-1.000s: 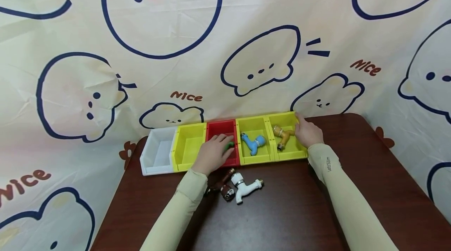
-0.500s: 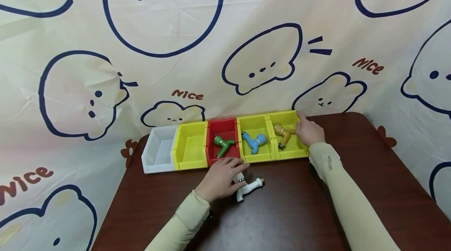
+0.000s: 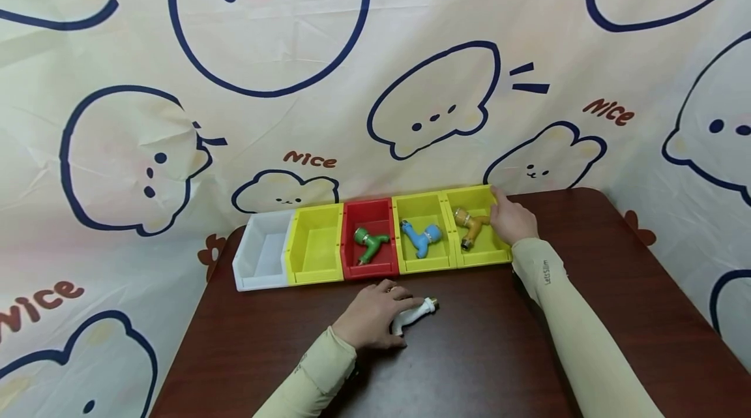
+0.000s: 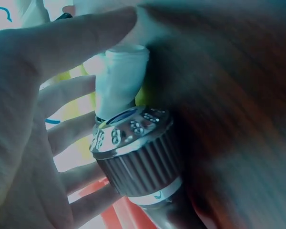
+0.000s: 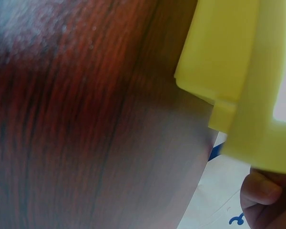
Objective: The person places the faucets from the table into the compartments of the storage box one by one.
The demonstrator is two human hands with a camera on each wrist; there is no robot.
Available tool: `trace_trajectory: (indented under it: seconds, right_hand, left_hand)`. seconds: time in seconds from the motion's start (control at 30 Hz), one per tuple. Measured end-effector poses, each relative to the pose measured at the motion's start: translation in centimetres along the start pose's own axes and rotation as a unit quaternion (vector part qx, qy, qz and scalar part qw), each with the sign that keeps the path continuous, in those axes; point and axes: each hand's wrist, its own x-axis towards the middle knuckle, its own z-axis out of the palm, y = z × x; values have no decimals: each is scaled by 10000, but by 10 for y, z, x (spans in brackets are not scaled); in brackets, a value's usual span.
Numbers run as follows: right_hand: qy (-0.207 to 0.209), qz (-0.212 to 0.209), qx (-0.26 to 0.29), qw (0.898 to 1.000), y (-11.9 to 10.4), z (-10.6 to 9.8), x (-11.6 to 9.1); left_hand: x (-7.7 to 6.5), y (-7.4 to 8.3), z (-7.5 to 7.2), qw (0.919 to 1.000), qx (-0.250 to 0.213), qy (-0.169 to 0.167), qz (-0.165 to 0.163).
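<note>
My left hand (image 3: 371,317) is spread over two faucets on the table. The white faucet (image 3: 413,315) shows past its fingers in the head view. A dark brown faucet (image 4: 138,157) with a ribbed knob lies along the fingers in the left wrist view and is hidden in the head view. The thumb stands apart from both. At the far right of the bin row, my right hand (image 3: 514,221) grips the side of the end yellow bin (image 3: 484,257), which holds a tan faucet (image 3: 474,225). One curled fingertip (image 5: 263,190) shows below the rim in the right wrist view.
Left of the end bin, a yellow bin (image 3: 427,267) holds a blue faucet (image 3: 420,242). A red bin (image 3: 369,211) holds a green faucet (image 3: 372,245). Another yellow bin (image 3: 317,245) and a white bin (image 3: 248,268) continue the row. A printed cloth (image 3: 305,124) hangs behind the table (image 3: 469,353).
My left hand has let go of the green faucet in the red bin, then moved back toward me and down over the brown and white faucets. My right hand has stayed on the end bin.
</note>
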Motion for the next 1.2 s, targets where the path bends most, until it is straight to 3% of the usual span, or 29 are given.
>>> trace_trajectory:
  seconds: [0.53, 0.93, 1.2]
  right_hand:
    - [137, -46, -31, 9999, -2, 1, 0]
    - [109, -57, -4, 9999, 0, 1, 0]
    - [106, -84, 27, 9999, 1, 1, -1]
  left_hand:
    - [7, 4, -1, 9996, -90, -238, -132]
    - [8, 5, -1, 9998, -172, 99, -34]
    - [8, 8, -12, 9991, -140, 384, 59]
